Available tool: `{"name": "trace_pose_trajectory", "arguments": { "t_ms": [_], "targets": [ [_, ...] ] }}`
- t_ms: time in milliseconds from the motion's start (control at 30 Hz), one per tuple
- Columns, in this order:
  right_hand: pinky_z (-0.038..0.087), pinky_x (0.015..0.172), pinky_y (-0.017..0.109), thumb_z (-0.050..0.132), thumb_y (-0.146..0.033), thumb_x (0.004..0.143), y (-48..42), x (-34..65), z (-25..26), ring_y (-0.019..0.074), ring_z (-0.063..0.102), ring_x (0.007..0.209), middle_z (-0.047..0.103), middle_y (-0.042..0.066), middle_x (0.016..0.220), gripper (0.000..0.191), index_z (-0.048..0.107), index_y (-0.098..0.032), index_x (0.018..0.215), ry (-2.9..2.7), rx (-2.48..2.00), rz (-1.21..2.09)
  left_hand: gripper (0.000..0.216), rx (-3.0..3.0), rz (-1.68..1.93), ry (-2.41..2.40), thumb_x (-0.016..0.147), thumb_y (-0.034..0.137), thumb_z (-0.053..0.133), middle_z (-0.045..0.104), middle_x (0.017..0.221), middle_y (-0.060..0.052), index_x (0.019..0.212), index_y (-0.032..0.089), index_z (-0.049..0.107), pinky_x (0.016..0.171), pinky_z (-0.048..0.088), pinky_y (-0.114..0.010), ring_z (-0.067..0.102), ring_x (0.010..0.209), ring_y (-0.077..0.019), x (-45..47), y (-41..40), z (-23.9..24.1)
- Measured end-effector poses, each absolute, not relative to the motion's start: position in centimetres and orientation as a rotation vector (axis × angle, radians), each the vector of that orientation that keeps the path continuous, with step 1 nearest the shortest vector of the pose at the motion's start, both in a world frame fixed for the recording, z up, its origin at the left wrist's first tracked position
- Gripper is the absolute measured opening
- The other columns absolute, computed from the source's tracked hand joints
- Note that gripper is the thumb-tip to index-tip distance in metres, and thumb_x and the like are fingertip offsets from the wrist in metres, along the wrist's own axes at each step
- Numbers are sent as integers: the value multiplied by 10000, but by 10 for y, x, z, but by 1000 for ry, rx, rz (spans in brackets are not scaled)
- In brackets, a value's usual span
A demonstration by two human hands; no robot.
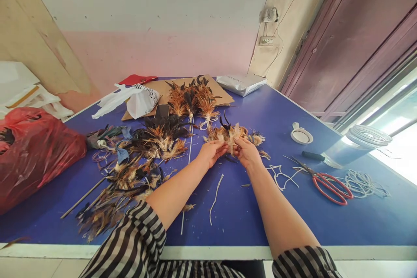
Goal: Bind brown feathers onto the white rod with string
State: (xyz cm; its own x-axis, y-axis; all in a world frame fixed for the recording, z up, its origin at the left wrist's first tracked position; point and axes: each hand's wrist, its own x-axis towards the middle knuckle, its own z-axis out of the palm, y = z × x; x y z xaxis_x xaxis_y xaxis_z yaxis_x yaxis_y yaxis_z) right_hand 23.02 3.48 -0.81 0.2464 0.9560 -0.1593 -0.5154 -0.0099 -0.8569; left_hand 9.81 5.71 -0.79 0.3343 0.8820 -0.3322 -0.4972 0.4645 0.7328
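- The right hand (246,152) has thumb and forefinger drawn close together, pinching the pale fluff of a feather bunch (240,131); the other fingers curl beneath, partly hidden.
- The left hand (212,153) grips the same fluff from its other side, fingers bent and narrow, the tips nearly meeting the right hand's; how firmly they press, I cannot tell.
- The feather bunch, brown and cream with dark plumes standing up, sits left of the scissors (332,187) and a little farther back.
- The scissors lie flat on the blue table (237,221), red handles to the right, blades slightly apart and pointing towards the hands.
- A tangle of white string (280,177) lies just left of the scissors; a short single strand (215,200) is well to their left.
- A coil of string (361,183) lies just right of the scissors.
- A dark-handled knife (314,156) lies just behind the scissors, with a round pale object (301,135) beyond it.
- Far left of the scissors spread loose feathers (130,176), then a red plastic bag (42,152).
- Back and left of the scissors, tied feather bundles (205,97) rest on cardboard (224,97).
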Motion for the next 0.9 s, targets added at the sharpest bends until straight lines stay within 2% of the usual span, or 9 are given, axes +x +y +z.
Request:
{"name": "trace_pose_trajectory", "arguments": {
  "t_ms": [233, 433, 767, 900],
  "targets": [
    [234, 351, 186, 728, -319, 541, 24, 202, -3, 42, 349, 395, 464, -60, 474, 270, 531, -165, 643, -692, -959, 1289, 144, 732, 997, 825, 640, 163, 687, 664, 764, -103, 734, 87, 608, 533, 486, -197, 631, 623, -134, 77, 26, 2],
    [255, 377, 191, 712, -355, 547, 16, 181, 0, 44, 339, 387, 431, -70, 443, 281, 517, -164, 616, -775, -1014, 1274, 194, 730, 1024, 826, 635, 214, 696, 668, 774, -112, 760, 85, 624, 535, 485, -194, 628, 614, -127, 64, 15, 7],
    [358, 487, 227, 654, -373, 592, 10, 167, 0, 95, 458, 497, 546, -25, 552, 231, 561, -168, 641, -1049, -1175, 1029, 184, 621, 985, 817, 632, 203, 703, 664, 717, -86, 748, 86, 622, 513, 490, -171, 629, 597, -118, 47, 13, 5],
    [374, 525, 240, 641, -349, 616, 10, 165, -3, 108, 471, 528, 547, -21, 569, 190, 590, -171, 664, -1158, -1241, 893, 166, 614, 957, 817, 644, 190, 693, 659, 688, -90, 740, 75, 622, 514, 495, -170, 629, 589, -120, 43, 14, 3]
  ]
}}
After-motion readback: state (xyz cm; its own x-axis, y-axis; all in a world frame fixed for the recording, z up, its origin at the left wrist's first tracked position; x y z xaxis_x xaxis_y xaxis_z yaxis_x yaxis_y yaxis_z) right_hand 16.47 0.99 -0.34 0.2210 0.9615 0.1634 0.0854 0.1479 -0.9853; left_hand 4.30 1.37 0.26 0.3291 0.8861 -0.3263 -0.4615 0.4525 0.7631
